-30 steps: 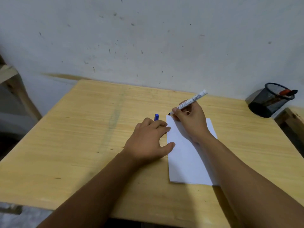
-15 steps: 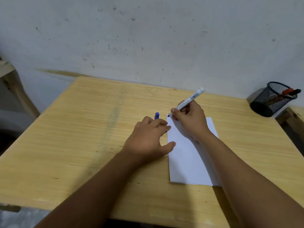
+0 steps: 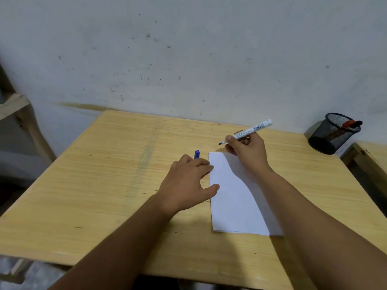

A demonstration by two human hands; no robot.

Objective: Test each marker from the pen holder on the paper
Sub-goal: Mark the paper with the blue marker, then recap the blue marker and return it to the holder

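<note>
A white sheet of paper point(image 3: 232, 197) lies on the wooden table point(image 3: 117, 176), with a short dark mark at its top left corner. My right hand point(image 3: 248, 151) holds a white marker point(image 3: 251, 130) uncapped, its dark tip lifted just above and beyond the paper's far edge. My left hand point(image 3: 188, 183) rests palm down on the table, fingers on the paper's left edge, with a blue cap point(image 3: 196, 154) poking out between its fingers. A black mesh pen holder point(image 3: 333, 133) stands at the far right corner with a red and a black marker point(image 3: 351, 124) in it.
A grey wall runs right behind the table. A wooden frame point(image 3: 18, 114) stands at the left. Another wooden surface point(image 3: 372, 155) adjoins the table at the right, just past the pen holder.
My right hand has lifted the marker tip off the paper and moved it a little away from me, leaving a short dark mark at the top left corner. My left hand stays put.
</note>
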